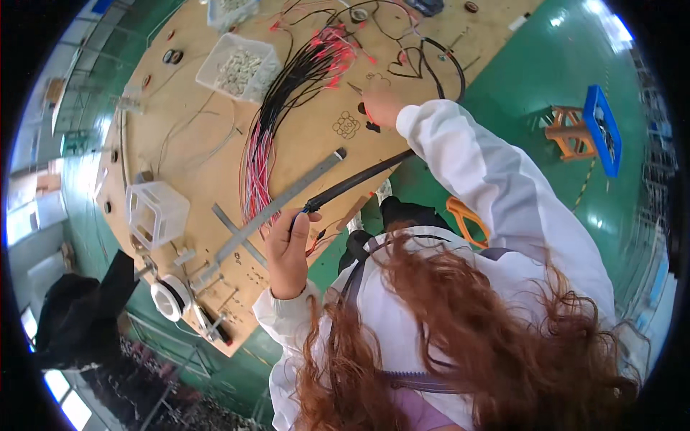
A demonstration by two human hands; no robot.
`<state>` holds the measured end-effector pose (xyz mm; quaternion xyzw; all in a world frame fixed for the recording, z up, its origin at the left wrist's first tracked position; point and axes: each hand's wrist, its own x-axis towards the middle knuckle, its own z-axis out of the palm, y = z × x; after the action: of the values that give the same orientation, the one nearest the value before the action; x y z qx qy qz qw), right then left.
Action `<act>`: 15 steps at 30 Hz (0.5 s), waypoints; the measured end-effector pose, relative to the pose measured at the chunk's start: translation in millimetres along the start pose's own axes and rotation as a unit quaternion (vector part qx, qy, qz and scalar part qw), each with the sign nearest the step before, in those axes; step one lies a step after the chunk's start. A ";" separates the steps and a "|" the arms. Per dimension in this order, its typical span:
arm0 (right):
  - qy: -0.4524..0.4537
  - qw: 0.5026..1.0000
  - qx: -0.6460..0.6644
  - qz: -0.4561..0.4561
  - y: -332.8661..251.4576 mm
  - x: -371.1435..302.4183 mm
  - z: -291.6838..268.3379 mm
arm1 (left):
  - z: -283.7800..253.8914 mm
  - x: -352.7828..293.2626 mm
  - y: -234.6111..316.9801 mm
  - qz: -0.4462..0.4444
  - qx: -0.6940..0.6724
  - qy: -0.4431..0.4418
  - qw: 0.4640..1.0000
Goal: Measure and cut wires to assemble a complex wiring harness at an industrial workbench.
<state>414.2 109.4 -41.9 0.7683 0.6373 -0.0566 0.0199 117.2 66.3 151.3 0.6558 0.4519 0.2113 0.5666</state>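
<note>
My left hand (287, 253) is closed around the stripped end of a thick black cable (359, 178), where thin coloured wires show at the mouth of the sheath. From there the cable runs up to the right, under my right sleeve. My right hand (384, 105) is over the tabletop with its fingers curled. A grey pointed tip (355, 88) sticks out beside those fingers, and a red edge shows at the hand's near side; the tool's kind is hidden. Small black pieces (372, 127) lie just below this hand. A metal ruler (287, 195) lies beyond my left hand.
A bundle of black, red and white wires (260, 154) with red ends spreads across the wooden table (194, 154). Bins of white connectors (241, 66), an open clear box (156, 213) and a white spool (170, 298) stand leftward. An orange stool (571, 133) holds a blue tray (602, 131) at right.
</note>
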 end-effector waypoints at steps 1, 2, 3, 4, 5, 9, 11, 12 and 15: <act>-0.053 0.992 0.110 -0.018 -15.9 -1.0 -27.3 | -0.7 -2.3 -1.2 -0.032 -0.020 0.012 0.999; -0.105 0.971 0.215 -0.017 -29.6 -6.6 -61.6 | 0.9 -0.6 0.2 -0.057 -0.041 0.009 0.997; -0.141 0.906 0.379 -0.122 -31.4 -8.9 -56.9 | 5.5 5.1 5.4 -0.053 -0.040 0.003 0.998; -0.167 0.803 0.527 -0.222 -32.1 -13.1 -52.6 | 9.8 10.2 10.5 -0.089 -0.078 -0.004 0.993; -0.198 0.755 0.542 -0.313 -54.5 -30.3 -88.2 | 7.9 6.5 8.9 -0.134 -0.118 0.014 0.984; -0.181 0.763 0.471 -0.404 -75.9 -68.9 -152.3 | 8.2 10.9 14.8 -0.110 -0.064 0.011 0.992; -0.230 0.739 0.501 -0.387 -66.6 -67.7 -171.3 | 9.9 18.9 28.8 0.233 0.312 0.078 0.918; -0.279 0.716 0.526 -0.364 -59.8 -67.2 -177.9 | 11.0 22.8 42.1 0.256 0.372 0.067 0.890; -0.296 0.692 0.537 -0.380 -53.9 -69.8 -184.9 | 10.3 27.2 67.8 0.324 0.413 -0.039 0.850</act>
<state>360.1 70.3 151.8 0.2834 0.6972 -0.6164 -0.2316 162.9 86.7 205.5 0.9464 0.2369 0.1504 0.1602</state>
